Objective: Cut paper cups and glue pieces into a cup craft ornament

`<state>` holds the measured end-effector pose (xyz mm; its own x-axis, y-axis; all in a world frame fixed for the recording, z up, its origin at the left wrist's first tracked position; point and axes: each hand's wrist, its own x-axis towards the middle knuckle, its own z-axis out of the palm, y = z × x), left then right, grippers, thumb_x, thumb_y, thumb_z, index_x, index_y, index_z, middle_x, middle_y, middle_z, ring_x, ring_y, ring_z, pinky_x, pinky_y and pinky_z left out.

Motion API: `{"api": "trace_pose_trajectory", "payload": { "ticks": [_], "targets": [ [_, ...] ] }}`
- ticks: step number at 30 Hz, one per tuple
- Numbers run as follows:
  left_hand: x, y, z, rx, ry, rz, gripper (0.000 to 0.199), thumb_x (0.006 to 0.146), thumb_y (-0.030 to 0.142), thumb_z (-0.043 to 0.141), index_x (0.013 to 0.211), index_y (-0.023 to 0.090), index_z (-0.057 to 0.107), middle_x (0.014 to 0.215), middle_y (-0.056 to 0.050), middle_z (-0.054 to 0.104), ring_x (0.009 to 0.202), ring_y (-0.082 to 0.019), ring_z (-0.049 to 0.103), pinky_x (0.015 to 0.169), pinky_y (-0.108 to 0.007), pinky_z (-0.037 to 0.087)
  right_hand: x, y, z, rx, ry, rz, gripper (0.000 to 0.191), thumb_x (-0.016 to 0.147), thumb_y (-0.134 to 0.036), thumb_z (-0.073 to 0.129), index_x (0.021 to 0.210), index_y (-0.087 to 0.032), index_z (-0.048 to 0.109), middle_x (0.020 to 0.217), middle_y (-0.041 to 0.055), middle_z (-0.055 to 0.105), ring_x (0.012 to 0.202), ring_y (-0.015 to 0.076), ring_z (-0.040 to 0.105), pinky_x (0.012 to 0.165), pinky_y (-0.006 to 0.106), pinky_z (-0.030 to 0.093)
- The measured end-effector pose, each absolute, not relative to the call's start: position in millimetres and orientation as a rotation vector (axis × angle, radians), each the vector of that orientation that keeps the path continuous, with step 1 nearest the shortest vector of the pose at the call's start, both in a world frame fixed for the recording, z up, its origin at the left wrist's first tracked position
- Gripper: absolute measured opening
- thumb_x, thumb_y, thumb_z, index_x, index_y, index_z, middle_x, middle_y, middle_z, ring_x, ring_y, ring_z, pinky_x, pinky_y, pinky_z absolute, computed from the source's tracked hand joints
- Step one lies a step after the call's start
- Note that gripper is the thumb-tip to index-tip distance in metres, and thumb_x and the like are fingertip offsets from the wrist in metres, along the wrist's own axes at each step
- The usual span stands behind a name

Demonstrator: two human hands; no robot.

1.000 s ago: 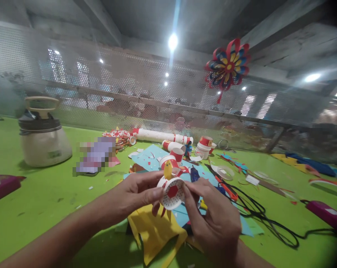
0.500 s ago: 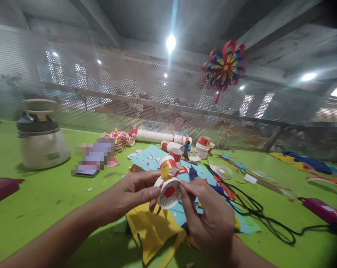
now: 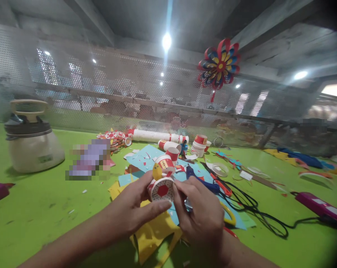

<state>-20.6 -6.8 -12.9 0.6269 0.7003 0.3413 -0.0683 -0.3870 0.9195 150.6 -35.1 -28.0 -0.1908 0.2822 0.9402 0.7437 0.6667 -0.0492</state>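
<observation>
A small paper-cup craft (image 3: 162, 191) is held up in front of me, its white base facing me with a red hexagon and dark dots drawn on it. A yellow paper head (image 3: 157, 172) stands at its top. My left hand (image 3: 132, 206) is closed on its left side, thumb along the lower rim and fingers behind. At the right rim, my right hand (image 3: 203, 208) pinches with thumb and forefinger; the fingertips hide what exactly lies between them. Below are yellow paper scraps (image 3: 151, 234) and blue paper sheets (image 3: 144, 158).
Behind stand red-and-white paper cups (image 3: 199, 143) and a long stack of cups (image 3: 154, 136). A blue glue gun (image 3: 200, 178), yellow-handled scissors (image 3: 229, 216) and a black cord (image 3: 257, 214) lie right. A jug (image 3: 34, 145) and a blurred-out phone (image 3: 90, 160) are left.
The craft has tipped, and its yellow head now sits further left. My left thumb has slid under the rim toward the right. The whole view has shifted slightly.
</observation>
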Motion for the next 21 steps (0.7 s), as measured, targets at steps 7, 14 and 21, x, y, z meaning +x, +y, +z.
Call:
{"api": "trace_pose_trajectory", "payload": {
  "ticks": [7, 14, 21],
  "targets": [
    [-18.5, -2.0, -12.4, 1.818, 0.611, 0.952, 0.017, 0.086, 0.032, 0.052, 0.096, 0.018, 0.055, 0.089, -0.003, 0.059, 0.081, -0.016, 0.054, 0.073, -0.028, 0.043, 143.5, -37.3, -31.4, -0.744, -1.782, -0.352, 0.026, 0.077, 0.000, 0.060, 0.100, -0.010, 0.060, 0.076, 0.0074, 0.062, 0.068, 0.0152, 0.054, 0.060, 0.028, 0.046],
    [-28.3, 2.6, -11.3, 1.550, 0.511, 0.911, 0.015, 0.080, 0.028, 0.062, 0.091, 0.019, 0.061, 0.083, -0.002, 0.064, 0.076, -0.015, 0.059, 0.072, -0.028, 0.046, 148.1, -45.0, -17.9, -0.735, -1.716, -0.042, 0.017, 0.080, -0.007, 0.058, 0.095, -0.012, 0.061, 0.073, 0.0037, 0.061, 0.066, 0.0134, 0.053, 0.062, 0.028, 0.046],
    [-35.5, 9.0, -7.4, 1.367, 0.537, 0.977, 0.022, 0.075, 0.026, 0.068, 0.095, 0.018, 0.065, 0.088, -0.006, 0.069, 0.080, -0.017, 0.062, 0.073, -0.027, 0.047, 151.2, -39.6, -10.4, -0.876, -1.776, 0.168, 0.009, 0.084, -0.016, 0.054, 0.080, -0.012, 0.060, 0.073, 0.0045, 0.055, 0.068, 0.0150, 0.051, 0.062, 0.030, 0.043]
  ]
}}
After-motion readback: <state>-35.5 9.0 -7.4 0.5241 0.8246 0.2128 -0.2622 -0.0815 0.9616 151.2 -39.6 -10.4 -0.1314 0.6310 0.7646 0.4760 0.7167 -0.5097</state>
